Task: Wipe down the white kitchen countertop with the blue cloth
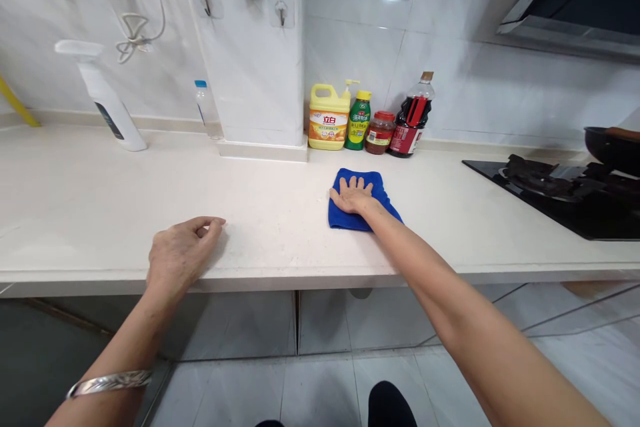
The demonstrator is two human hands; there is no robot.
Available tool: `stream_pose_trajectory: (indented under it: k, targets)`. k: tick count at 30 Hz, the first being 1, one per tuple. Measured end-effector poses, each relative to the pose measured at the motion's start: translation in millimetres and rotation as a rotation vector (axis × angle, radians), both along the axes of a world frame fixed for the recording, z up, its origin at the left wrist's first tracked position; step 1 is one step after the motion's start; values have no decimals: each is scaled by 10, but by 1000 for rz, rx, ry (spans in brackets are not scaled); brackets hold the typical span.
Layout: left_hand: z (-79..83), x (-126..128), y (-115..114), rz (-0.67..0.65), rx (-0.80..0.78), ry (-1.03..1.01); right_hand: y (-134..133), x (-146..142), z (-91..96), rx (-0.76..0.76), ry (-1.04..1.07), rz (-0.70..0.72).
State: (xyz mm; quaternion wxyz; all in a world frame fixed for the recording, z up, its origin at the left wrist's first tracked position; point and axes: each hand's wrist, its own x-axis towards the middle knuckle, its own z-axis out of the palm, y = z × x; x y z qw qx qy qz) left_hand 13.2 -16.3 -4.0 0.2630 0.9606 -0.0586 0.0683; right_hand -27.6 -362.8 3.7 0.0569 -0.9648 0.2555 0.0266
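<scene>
My right hand [351, 196] lies flat with fingers spread on a folded blue cloth [367, 181], pressing it onto the white countertop [250, 193] near the middle. My left hand [181, 253] rests on the counter's front edge, fingers loosely curled, holding nothing. A silver bracelet is on my left wrist.
Against the wall behind the cloth stand a yellow detergent jug [329, 117], a green bottle [359, 121], a red jar [380, 133] and a dark sauce bottle [414, 116]. A white spray bottle [107, 97] stands at left. A black gas hob [565, 190] with a pan [613, 145] is at right.
</scene>
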Motion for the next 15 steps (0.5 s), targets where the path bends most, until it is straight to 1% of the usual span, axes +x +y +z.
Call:
stream_pose_trajectory:
  k: [3, 7, 12, 15]
  targets:
    - [11, -7, -12, 14, -17, 16, 221, 9, -20, -2, -15, 81]
    - [14, -18, -11, 29, -41, 37, 454, -66, -39, 6, -35, 163]
    - [34, -55, -1, 47, -81, 51, 624, -223, -42, 19, -64, 204]
    - [61, -87, 3, 41, -61, 48, 693, -326, -43, 38, -84, 214]
